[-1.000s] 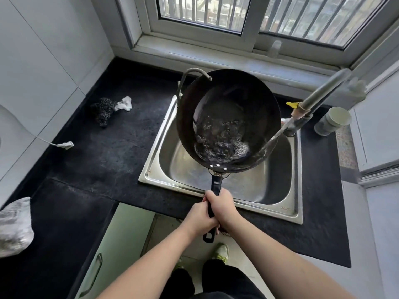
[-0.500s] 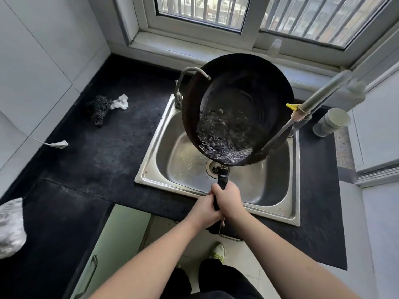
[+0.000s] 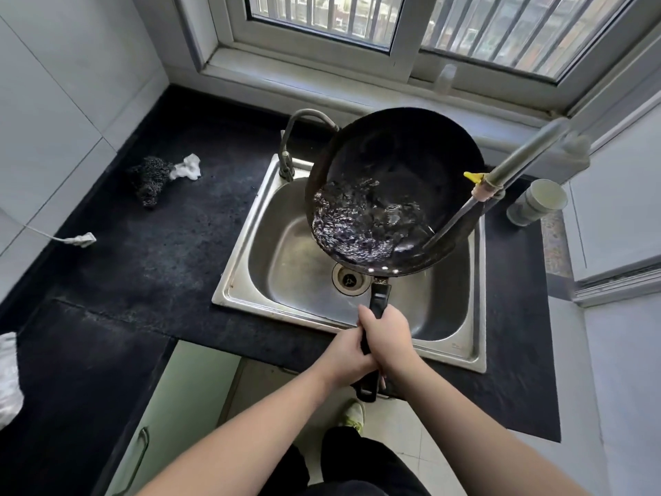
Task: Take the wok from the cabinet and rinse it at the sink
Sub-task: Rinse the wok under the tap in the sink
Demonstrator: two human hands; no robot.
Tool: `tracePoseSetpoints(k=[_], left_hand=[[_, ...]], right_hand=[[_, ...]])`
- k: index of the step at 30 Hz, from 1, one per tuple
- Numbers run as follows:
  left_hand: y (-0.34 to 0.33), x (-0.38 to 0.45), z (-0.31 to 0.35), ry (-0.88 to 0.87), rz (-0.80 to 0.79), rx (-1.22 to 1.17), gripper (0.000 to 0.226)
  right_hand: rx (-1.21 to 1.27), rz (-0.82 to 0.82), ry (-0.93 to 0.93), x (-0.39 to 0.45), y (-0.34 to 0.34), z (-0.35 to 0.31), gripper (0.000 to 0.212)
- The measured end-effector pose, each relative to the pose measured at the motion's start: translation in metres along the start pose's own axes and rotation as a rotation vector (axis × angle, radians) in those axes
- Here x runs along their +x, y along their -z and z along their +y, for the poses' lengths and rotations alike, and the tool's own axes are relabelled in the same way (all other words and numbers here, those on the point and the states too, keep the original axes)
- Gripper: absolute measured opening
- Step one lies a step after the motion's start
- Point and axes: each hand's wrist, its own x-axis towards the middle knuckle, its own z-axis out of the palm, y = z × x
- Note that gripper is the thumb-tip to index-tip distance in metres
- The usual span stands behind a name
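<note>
- Wok (image 3: 411, 166) is held in the air over the sink (image 3: 286, 252), tilted with the handle side low. Water (image 3: 361, 223) pools in the low part of the bowl; the tilt probably lets it swirl across the inner wall, with spill falling into the basin.
- Right hand (image 3: 388, 336) is wrapped around the wok handle (image 3: 379, 295), further up it; left hand (image 3: 345, 358) is clamped on it just behind. The two-handed grip likely steadies a heavy, water-loaded pan.
- Faucet (image 3: 304, 134) arches at the sink's back-left corner, its spout hidden behind the wok rim; whether it runs cannot be told.
- Scouring pad (image 3: 150, 179) and white rag (image 3: 187, 167) lie on the black counter (image 3: 161, 245), well left of the sink, unused.
- Judgement: rinse is in progress, water not yet poured out.
</note>
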Motion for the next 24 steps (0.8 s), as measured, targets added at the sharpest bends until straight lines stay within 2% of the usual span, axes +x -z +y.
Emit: tracePoseSetpoints(k=[6,15,22,24], left_hand=[[-0.007,-0.025,0.007,0.105,-0.081,-0.301,0.016],[0.000,-0.060,0.007,0.209,-0.151,-0.504,0.009],[0.025,-0.069,0.025,0.331,-0.212,-0.638,0.011],[0.032,-0.068,0.032,0.372,-0.202,-0.647,0.017]], right_hand=[[-0.015,-0.036,-0.088,-0.017,0.000,0.004,0.029],[0.099,-0.062,-0.227,-0.043,-0.021,0.011,0.022],[0.244,-0.110,-0.263,-0.066,-0.025,-0.011,0.014],[0.311,-0.125,-0.280,-0.070,-0.024,-0.020,0.017]])
